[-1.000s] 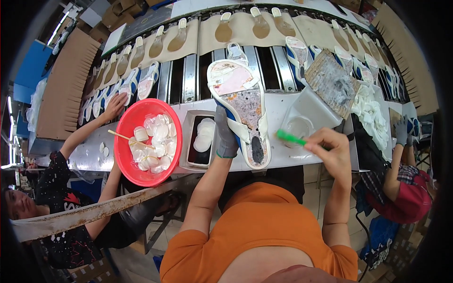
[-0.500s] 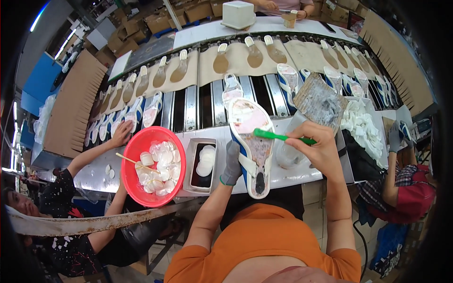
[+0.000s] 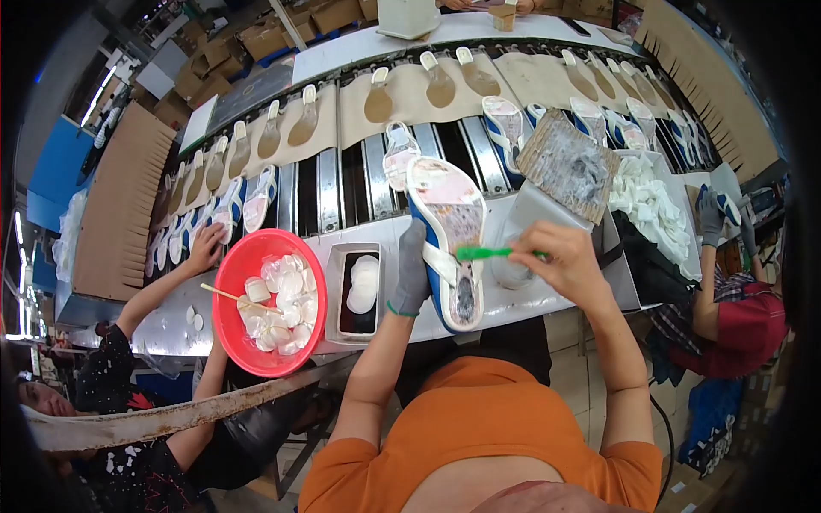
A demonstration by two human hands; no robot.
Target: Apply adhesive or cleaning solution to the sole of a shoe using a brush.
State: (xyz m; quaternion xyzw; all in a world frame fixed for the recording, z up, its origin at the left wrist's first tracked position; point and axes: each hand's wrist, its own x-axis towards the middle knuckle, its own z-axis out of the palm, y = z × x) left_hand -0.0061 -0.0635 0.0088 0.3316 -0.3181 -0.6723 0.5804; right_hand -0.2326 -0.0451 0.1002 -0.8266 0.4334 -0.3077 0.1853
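Observation:
My left hand, in a grey glove, grips a white-and-blue sandal by its side, with the underside facing up. The underside has a pinkish wide end, a mottled middle and a dark patch at the narrow end. Between the bare fingers of my right hand is a green toothbrush. Its head lies against the sandal, by the narrowing part next to the white strap. Left of my glove stands a white tray with round white discs in it. A clear bowl sits partly behind my right hand.
A red basin holds white discs and a stick. Beyond the table, a roller conveyor carries sandals and tan soles. A stained board and white cloths are at right. Co-workers' hands work on both sides.
The toothbrush head has shifted along the sandal toward its narrow end. The whole view has tilted slightly, so the conveyor sits higher. Both my hands keep their holds.

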